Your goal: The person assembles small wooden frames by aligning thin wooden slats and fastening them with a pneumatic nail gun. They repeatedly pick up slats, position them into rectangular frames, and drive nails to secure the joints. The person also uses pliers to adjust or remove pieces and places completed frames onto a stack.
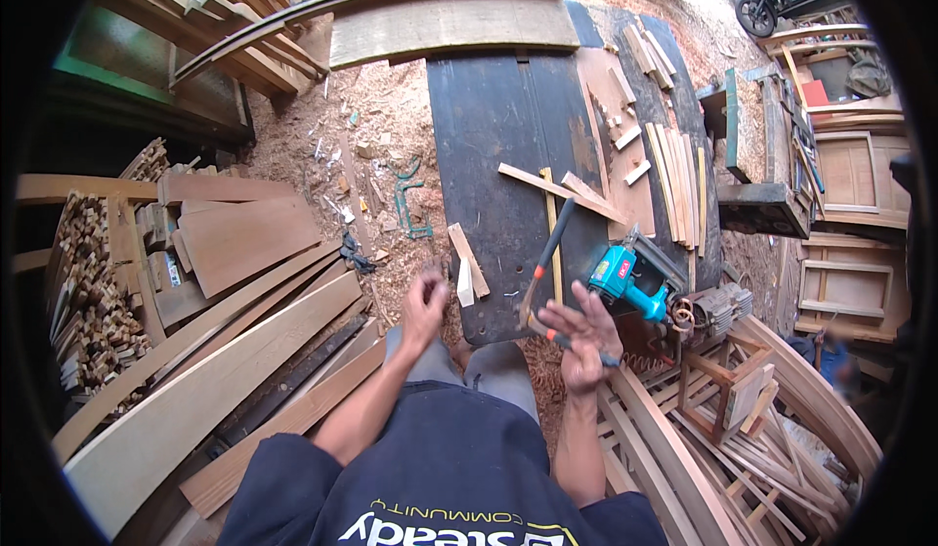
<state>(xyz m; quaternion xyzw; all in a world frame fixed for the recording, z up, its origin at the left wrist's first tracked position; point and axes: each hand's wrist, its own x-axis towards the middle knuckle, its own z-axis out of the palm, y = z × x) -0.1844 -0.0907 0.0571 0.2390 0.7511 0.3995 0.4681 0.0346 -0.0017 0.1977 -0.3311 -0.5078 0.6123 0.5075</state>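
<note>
My left hand (425, 307) is raised above my lap, its fingers drawn together in a pinch. Anything between them is too small to make out. Close by on the dark workbench (489, 146) lie two short wooden pieces (467, 268) near the front edge. My right hand (584, 339) holds long-handled pincers (529, 314) with dark and orange grips, spread wide. One handle crosses the palm while some fingers stretch up. The other handle points away over the bench. Right beyond that hand, a teal nail gun (625, 277) lies on its side.
Thin wooden strips (674, 180) and offcuts lie along the bench's right side. Planks (225, 390) crowd the left, beside stacked sticks (88, 302). A green clamp (410, 199) rests among shavings. Wooden frames (723, 390) stand at the right; a board (449, 33) spans the far end.
</note>
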